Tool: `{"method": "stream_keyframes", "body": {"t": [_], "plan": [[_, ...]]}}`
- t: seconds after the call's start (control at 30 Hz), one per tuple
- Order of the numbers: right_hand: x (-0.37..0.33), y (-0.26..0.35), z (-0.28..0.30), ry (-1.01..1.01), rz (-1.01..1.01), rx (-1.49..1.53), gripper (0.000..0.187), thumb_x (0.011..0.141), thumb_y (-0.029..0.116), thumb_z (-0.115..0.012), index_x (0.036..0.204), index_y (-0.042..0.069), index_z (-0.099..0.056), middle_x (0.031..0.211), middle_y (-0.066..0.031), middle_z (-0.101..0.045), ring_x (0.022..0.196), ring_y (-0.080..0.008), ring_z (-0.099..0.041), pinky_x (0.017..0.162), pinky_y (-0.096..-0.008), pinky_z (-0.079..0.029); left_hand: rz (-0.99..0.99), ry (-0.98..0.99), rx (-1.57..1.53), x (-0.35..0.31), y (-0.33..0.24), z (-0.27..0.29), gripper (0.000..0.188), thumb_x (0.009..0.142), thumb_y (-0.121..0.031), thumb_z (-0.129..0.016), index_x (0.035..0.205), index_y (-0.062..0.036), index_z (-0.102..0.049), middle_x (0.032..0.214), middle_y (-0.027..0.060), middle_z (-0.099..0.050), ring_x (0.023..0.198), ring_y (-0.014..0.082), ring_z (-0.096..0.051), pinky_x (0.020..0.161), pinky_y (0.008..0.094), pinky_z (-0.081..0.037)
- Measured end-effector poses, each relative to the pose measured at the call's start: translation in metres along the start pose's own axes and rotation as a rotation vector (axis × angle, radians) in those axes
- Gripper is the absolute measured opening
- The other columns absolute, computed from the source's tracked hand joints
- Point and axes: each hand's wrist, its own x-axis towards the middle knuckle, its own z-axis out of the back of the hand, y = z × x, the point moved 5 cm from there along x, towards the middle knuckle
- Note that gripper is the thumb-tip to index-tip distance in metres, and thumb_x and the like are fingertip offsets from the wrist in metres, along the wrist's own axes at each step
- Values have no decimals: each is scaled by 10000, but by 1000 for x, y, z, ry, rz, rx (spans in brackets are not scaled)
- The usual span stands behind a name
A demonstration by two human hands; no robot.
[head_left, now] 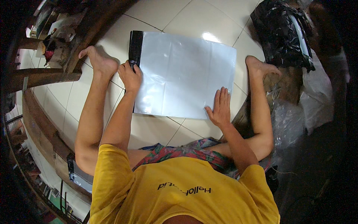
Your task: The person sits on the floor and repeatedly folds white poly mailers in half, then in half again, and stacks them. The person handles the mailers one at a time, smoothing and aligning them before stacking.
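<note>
A large silvery-white plastic mailing bag (186, 74) lies flat on the tiled floor between my legs. Down its left side runs a black strip (135, 46). My left hand (130, 77) is at that strip, its fingers curled over the edge and closed on it. Near the bag's lower right corner my right hand (220, 108) rests palm down, fingers stretched out and holding nothing. Whether the bag is a single one or several stacked cannot be made out.
Shiny black plastic (281, 37) lies bundled at the upper right, with crumpled clear plastic (289, 121) below it. Dark wooden furniture (44, 80) stands along the left. A silvery piece with a black edge (80, 177) lies at the lower left. My bare legs flank the bag.
</note>
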Motion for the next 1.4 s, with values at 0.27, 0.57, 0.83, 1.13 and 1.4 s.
{"method": "stream_keyframes", "body": {"t": [0.27, 0.57, 0.83, 1.13, 1.4], "plan": [[-1, 0, -2, 20, 0, -37, 907, 894, 534, -590, 1508, -64, -295, 1569, -372, -176, 1470, -529, -150, 1187, -637, -114, 17, 40, -4, 1, 2, 0, 402, 866, -163, -614, 1189, 76, -597, 1076, 256, -540, 1067, 412, -486, 958, 502, -400], [1, 1, 0, -1, 0, -12, 856, 906, 504, -573, 1503, -54, -316, 1570, -364, -184, 1475, -521, -138, 1192, -633, -83, 14, -53, -87, 14, -21, 25, 357, 847, -183, -642, 1134, 29, -630, 1081, 238, -594, 1037, 407, -536, 956, 500, -412], [10, 5, 6, 247, -92, -203, 755, 952, 417, -519, 1526, -21, -295, 1581, -335, -199, 1487, -494, -136, 1199, -617, -89, -599, 615, -251, -194, -273, -27, 493, 814, -185, -658, 1243, 35, -553, 1350, 268, -526, 1141, 427, -525, 997, 525, -411], [2, -7, -14, 123, -25, -250, 792, 925, 404, -556, 1538, -6, -267, 1602, -311, -143, 1508, -465, -73, 1219, -578, -50, -670, 536, -146, -210, -271, -35, 539, 826, -184, -626, 1318, 15, -533, 1222, 206, -530, 1073, 349, -524, 926, 463, -436], [-1, -1, 2, 41, -18, -61, 806, 900, 416, -578, 1516, -30, -311, 1581, -343, -185, 1487, -496, -137, 1202, -620, -93, -241, 768, 4, -186, -238, -15, 467, 853, -190, -625, 1285, -27, -556, 1329, 225, -474, 1198, 407, -474, 971, 555, -436]]}}
